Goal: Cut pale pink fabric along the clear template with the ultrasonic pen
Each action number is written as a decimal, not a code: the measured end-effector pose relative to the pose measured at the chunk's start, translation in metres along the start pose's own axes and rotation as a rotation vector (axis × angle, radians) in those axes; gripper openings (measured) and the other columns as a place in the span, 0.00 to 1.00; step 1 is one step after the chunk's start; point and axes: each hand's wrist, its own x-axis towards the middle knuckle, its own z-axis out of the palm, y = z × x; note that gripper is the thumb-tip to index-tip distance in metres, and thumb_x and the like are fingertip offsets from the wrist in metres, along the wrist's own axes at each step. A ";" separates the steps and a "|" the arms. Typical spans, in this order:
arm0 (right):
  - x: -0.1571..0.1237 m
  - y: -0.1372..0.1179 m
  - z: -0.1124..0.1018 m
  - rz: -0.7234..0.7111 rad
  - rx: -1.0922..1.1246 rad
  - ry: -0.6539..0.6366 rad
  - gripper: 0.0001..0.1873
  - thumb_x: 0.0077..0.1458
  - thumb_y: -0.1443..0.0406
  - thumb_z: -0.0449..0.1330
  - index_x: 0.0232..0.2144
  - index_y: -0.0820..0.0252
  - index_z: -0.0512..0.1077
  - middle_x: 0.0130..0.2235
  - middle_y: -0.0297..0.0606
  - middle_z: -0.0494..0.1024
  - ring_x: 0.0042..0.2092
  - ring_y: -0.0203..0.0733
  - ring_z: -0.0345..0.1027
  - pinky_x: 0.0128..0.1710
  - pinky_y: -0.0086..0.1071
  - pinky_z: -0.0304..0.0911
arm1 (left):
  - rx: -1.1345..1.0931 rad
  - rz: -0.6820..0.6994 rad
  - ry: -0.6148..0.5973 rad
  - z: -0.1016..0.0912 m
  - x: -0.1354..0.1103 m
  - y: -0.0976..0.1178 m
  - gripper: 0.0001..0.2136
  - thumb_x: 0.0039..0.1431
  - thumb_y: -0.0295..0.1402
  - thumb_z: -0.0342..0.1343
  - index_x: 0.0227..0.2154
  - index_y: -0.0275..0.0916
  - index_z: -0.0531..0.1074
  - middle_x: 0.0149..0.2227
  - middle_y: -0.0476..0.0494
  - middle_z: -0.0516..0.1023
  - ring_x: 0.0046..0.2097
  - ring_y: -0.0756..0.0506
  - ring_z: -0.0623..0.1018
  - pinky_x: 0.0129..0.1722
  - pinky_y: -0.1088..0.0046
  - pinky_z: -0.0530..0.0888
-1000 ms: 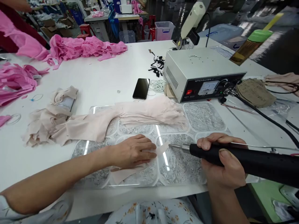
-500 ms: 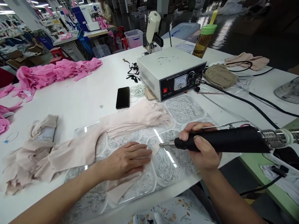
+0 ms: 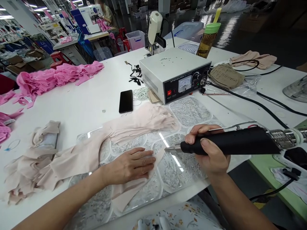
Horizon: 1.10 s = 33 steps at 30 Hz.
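My left hand (image 3: 131, 166) lies flat with fingers stretched out, pressing a strip of pale pink fabric (image 3: 124, 195) onto the patterned clear mat (image 3: 177, 172). My right hand (image 3: 213, 153) is wrapped round a black handheld ultrasonic welder (image 3: 230, 142), its metal tip pointing left. That tip is at the upper end of the strip, just right of my left fingertips; I cannot tell whether it touches. Beyond my left hand, a stack of pale pink fabric pieces (image 3: 144, 118) rests on the mat. More pale fabric (image 3: 69, 159) spreads to the left, partly bunched.
A control box (image 3: 175, 70) with a meter stands behind the mat, its black cable (image 3: 249, 99) running to the right. Nearby are a phone (image 3: 126, 101), a bottle (image 3: 208, 40) with a green lid and a pink fabric pile (image 3: 57, 75). A person (image 3: 107, 16) sits in the background.
Both hands, the welder and the fabric strip keep nearly the same places relative to each other. The whole view has shifted slightly.
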 end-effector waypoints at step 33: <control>-0.001 -0.003 -0.003 0.032 -0.037 -0.020 0.06 0.52 0.65 0.61 0.35 0.56 0.71 0.34 0.34 0.71 0.28 0.35 0.68 0.32 0.36 0.69 | -0.219 -0.001 -0.300 -0.006 0.018 -0.022 0.13 0.66 0.42 0.52 0.36 0.36 0.72 0.65 0.44 0.61 0.69 0.41 0.53 0.70 0.59 0.51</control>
